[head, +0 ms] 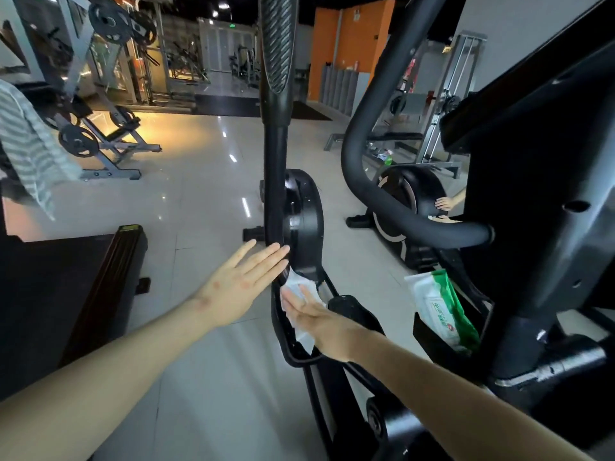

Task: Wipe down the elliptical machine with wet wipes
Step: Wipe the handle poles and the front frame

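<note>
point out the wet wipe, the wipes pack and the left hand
wet wipe (294, 283), head view, bare upper corner
wipes pack (439, 311), head view, middle of its face
left hand (239, 287), head view, back of hand

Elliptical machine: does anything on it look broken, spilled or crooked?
Nothing looks broken or spilled. The only crooked thing is the green and white wipes pack, which leans tilted in a black holder at the right. The white wipe is just pressed on the black bar under the right hand.

A striped towel hangs left, near a weight machine on glossy floor; an orange wall stands behind.
</note>
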